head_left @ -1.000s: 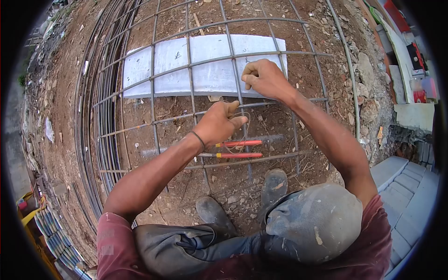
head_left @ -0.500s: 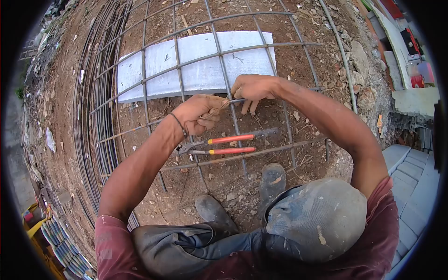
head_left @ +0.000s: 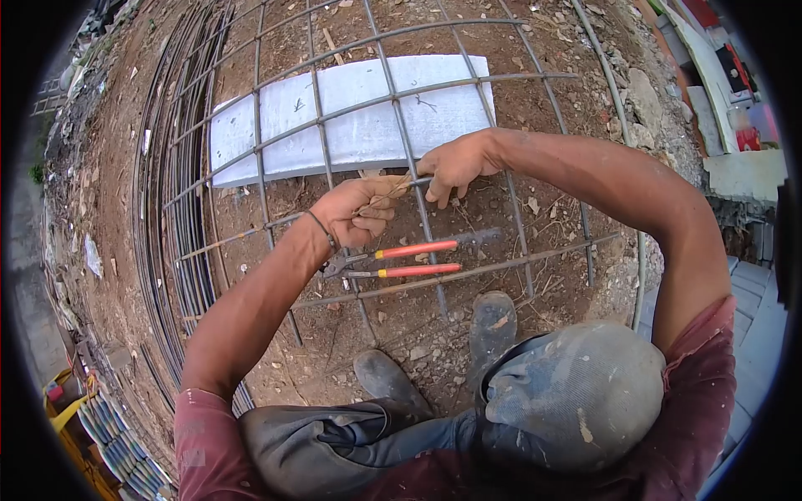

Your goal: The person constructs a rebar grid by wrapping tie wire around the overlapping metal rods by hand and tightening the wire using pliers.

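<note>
My left hand (head_left: 357,210) is closed around a small bunch of thin tie wire (head_left: 386,197), whose ends run up to a crossing of the rebar grid (head_left: 397,125). Just right of that crossing, my right hand (head_left: 458,167) has its fingers curled and pinched at the wire and bar; the exact grip is partly hidden by the fingers. Below the hands, a pair of nippers with red handles (head_left: 418,249) lies across the grid, its metal jaws near my left wrist. A white foam board (head_left: 292,125) lies beneath the bars, beyond my hands.
Long loose bars (head_left: 159,167) lie in a bundle on the left. A pipe (head_left: 614,92) runs along the right, beside rubble. Grey blocks (head_left: 743,292) are stacked at far right. Two boots (head_left: 491,330) stand at the grid's near edge on bare soil.
My right hand has turned and moved slightly down around the crossing, its elbow swinging outward to the right. My left hand stays on the wire, almost in place.
</note>
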`<state>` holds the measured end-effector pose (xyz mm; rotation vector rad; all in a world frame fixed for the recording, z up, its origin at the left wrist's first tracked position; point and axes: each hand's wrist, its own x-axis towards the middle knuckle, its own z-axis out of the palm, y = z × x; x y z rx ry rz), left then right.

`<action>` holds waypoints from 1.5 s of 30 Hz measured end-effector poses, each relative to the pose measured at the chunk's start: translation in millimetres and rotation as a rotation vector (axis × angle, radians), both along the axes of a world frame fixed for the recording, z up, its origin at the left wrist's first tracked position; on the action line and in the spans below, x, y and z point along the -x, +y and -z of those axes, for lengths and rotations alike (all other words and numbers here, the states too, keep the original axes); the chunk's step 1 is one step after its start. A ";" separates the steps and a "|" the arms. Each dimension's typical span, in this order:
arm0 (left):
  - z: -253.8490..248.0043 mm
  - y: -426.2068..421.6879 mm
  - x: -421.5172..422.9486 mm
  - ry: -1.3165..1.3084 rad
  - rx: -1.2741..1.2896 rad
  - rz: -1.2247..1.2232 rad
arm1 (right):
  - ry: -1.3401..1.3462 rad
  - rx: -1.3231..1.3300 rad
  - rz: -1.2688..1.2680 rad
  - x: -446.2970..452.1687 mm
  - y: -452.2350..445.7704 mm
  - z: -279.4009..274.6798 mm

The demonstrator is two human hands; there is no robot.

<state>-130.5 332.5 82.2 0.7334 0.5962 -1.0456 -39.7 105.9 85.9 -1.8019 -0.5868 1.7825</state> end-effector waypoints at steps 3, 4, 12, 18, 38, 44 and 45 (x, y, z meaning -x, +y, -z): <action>0.4 1.0 0.4 -0.015 0.084 0.019 | 0.071 -0.022 0.108 -4.2 -1.5 2.9; -1.6 0.6 0.7 -0.017 0.062 0.024 | 0.074 -0.022 0.108 -2.7 -2.4 3.1; -14.2 -3.6 11.0 -0.280 -0.111 0.208 | -0.042 0.005 0.394 3.3 -6.4 -12.9; -7.9 -5.2 16.1 -0.404 -0.123 0.233 | -0.191 0.013 0.689 18.4 -1.1 -23.0; -10.4 -6.6 47.5 -1.303 -1.158 0.617 | -0.926 -0.349 0.911 88.4 8.7 -6.6; -10.1 -7.3 35.8 -0.130 -0.146 0.003 | -0.912 -0.339 0.832 73.7 6.7 -6.7; -18.9 -14.9 35.8 0.041 -0.089 -0.121 | -0.867 -0.346 0.858 73.2 6.7 -3.8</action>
